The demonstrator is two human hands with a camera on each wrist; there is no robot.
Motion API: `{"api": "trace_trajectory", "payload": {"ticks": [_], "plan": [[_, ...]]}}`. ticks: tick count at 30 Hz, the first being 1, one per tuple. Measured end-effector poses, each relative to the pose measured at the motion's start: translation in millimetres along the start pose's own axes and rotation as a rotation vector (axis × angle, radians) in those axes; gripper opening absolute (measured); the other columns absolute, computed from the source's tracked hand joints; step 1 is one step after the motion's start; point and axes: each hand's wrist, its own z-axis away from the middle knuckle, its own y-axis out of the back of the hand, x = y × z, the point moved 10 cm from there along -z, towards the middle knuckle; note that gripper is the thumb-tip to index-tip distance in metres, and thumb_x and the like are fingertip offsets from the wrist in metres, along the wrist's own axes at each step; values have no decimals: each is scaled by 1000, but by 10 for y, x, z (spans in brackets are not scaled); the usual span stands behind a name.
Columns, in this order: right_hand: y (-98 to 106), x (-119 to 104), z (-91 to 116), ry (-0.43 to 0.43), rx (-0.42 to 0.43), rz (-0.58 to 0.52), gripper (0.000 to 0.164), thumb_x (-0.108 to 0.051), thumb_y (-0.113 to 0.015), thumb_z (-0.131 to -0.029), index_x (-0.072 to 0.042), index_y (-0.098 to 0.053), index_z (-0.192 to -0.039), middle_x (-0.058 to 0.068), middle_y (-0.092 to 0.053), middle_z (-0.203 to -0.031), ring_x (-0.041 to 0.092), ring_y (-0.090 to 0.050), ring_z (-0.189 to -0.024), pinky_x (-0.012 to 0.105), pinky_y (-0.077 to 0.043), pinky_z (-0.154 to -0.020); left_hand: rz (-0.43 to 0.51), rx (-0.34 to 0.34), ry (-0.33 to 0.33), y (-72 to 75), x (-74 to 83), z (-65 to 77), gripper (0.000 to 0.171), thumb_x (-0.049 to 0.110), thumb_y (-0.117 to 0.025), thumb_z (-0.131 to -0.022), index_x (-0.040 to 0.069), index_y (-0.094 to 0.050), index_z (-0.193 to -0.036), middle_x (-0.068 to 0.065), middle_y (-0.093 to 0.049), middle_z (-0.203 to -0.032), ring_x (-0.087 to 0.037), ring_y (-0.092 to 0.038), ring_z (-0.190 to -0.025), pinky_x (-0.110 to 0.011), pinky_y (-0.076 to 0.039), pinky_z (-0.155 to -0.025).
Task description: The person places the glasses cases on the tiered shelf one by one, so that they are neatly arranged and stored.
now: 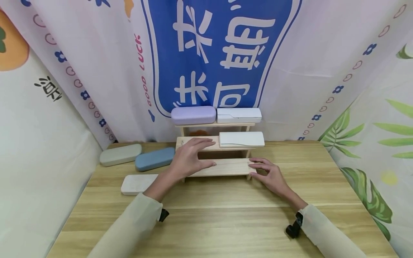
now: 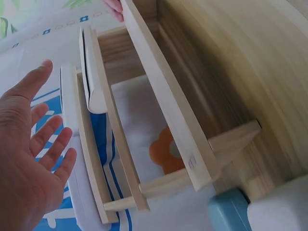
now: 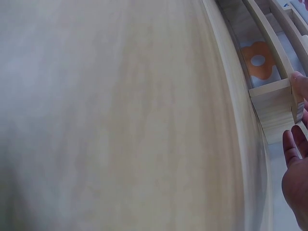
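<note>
A three-step wooden display stand (image 1: 226, 167) stands at the back of the table. My right hand (image 1: 271, 179) grips the right end of its lowest board, thumb at the front edge and fingers on the board. Above the left part of the lowest and middle boards hovers my left hand (image 1: 188, 157), fingers spread from the thumb, holding nothing. On the top board sit a purple glasses case (image 1: 193, 115) and a white glasses case (image 1: 239, 115). Another white glasses case (image 1: 241, 139) lies on the middle board's right half.
Left of the stand, a grey-green glasses case (image 1: 120, 154), a blue glasses case (image 1: 155, 158) and a white case (image 1: 137, 184) lie on the wooden table (image 1: 219, 222). The left forearm partly covers that white case. A printed curtain (image 1: 290, 107) hangs right behind the stand.
</note>
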Motion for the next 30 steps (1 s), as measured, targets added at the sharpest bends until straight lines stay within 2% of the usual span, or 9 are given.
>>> {"api": "trace_trajectory", "payload": {"ticks": [6, 10, 15, 21, 26, 30], "plan": [[4, 188, 1, 8, -1, 26, 33, 6, -84, -85, 3, -78, -118, 24, -66, -139, 45, -56, -134, 10, -39, -110, 33, -30, 1, 97, -45, 97, 71, 41, -97, -75, 13, -73, -135, -7, -71, -138, -26, -66, -128, -43, -59, -100], [12, 212, -1, 17, -10, 22, 33, 0, -85, -87, -3, -79, -119, 17, -68, -139, 41, -57, -134, 11, -40, -110, 64, -70, 12, 141, -95, 184, 71, 40, -98, -74, 14, -73, -136, -5, -71, -138, -25, -66, -129, -43, -58, -101], [8, 209, 4, 23, -8, 18, 33, 2, -85, -86, -2, -79, -119, 20, -67, -139, 42, -57, -134, 11, -40, -110, 121, -136, 12, 179, -154, 290, 73, 38, -99, -74, 13, -72, -137, -5, -71, -139, -25, -65, -130, -45, -57, -103], [-8, 39, 5, 32, 3, 18, 33, 10, -82, -84, 8, -76, -116, 30, -65, -136, 51, -55, -132, 11, -39, -112, 231, -228, -13, 203, -231, 444, 76, 34, -98, -76, 15, -68, -143, -1, -68, -143, -24, -62, -135, -48, -49, -113], [13, -163, -5, 33, 4, 21, 32, 11, -83, -84, 9, -76, -115, 30, -67, -133, 50, -57, -130, 13, -41, -111, 242, -247, -18, 268, -293, 561, 80, 31, -100, -73, 15, -67, -144, -3, -66, -147, -26, -60, -137, -51, -49, -113], [23, -212, -16, 33, 4, 24, 31, 11, -82, -84, 10, -76, -115, 30, -66, -133, 51, -57, -130, 14, -41, -112, 213, -251, -22, 312, -353, 635, 80, 30, -99, -73, 14, -66, -144, -6, -65, -147, -32, -59, -138, -54, -49, -112]]}}
